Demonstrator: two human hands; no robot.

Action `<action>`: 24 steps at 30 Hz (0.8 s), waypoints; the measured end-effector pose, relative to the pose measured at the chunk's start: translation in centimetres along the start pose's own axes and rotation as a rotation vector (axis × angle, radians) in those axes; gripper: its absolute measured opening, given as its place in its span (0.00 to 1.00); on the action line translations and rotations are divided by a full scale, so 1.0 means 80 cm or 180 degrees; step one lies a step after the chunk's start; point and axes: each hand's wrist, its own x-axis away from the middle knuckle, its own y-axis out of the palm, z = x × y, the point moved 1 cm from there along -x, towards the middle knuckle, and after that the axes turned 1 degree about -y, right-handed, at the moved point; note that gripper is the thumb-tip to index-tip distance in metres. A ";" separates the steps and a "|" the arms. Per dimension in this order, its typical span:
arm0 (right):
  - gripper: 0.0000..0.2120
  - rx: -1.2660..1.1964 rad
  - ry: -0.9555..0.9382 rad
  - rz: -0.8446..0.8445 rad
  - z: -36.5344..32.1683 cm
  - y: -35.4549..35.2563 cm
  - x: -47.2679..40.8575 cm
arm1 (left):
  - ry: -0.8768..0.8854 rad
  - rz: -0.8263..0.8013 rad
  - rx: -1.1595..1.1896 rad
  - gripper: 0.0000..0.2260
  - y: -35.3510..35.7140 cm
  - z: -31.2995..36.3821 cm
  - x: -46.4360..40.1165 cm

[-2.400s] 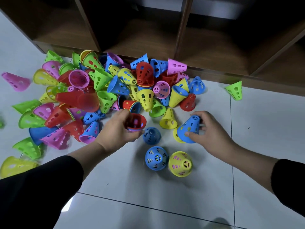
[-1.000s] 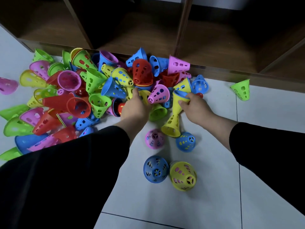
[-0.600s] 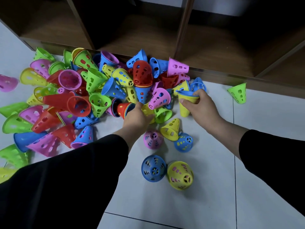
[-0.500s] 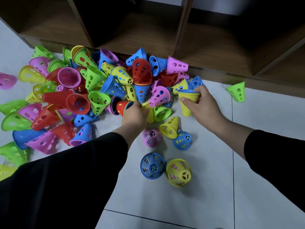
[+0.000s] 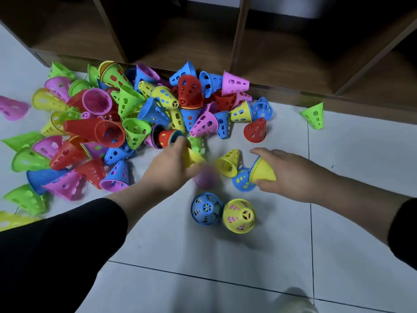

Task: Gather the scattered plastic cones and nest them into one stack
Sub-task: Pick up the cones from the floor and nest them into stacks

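The left hand (image 5: 168,170) pinches a yellow cone (image 5: 191,157), tip pointing right. The right hand (image 5: 286,171) grips a yellow stack (image 5: 261,171) just beside it, tip toward the near side.

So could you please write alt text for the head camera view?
The left hand and right hand each hold a yellow plastic cone above a white tiled floor, before a multicoloured pile of perforated plastic cones by a wooden shelf unit.

Black long sleeves (image 5: 67,251) cover both forearms, entering from seven and four o'clock and ending short of the bare hands (image 5: 167,170)
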 end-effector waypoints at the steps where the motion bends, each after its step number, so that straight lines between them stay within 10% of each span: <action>1: 0.37 0.0212 -0.0047 -0.0059 -0.003 0.006 -0.004 | 0.0113 -0.0226 -0.0262 0.24 0.003 0.002 -0.002; 8: 0.31 0.1202 -0.0056 -0.0308 -0.004 0.039 -0.053 | 0.0460 -0.1248 -0.1782 0.37 0.014 0.038 -0.034; 15: 0.24 0.0990 -0.0036 -0.0389 -0.009 0.053 -0.056 | 0.0444 -0.1620 -0.1953 0.15 0.052 0.047 -0.035; 19: 0.37 0.0371 0.0129 0.0030 -0.007 0.057 -0.062 | 0.0510 -0.1288 -0.0988 0.25 0.049 0.026 -0.027; 24: 0.25 -0.0424 -0.0025 0.0528 0.012 0.029 -0.101 | 0.0290 0.0196 -0.1172 0.19 0.036 -0.009 -0.034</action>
